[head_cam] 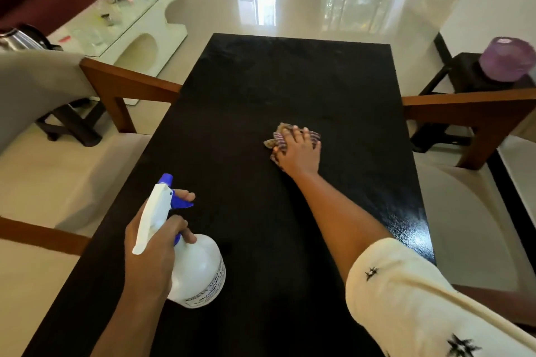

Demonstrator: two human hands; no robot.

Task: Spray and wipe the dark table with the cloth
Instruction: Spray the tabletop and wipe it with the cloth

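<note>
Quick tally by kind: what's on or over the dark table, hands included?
Spray bottle: 1
Cloth: 1
Hands: 2 (left hand grips the bottle, right hand presses the cloth)
Total: 4

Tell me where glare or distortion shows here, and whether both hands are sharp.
Head view: window glare on the glossy floor and a sheen on the dark table near its right edge; the wide lens bows its edges; the right hand on the cloth and the left hand gripping the spray bottle look sharp.
</note>
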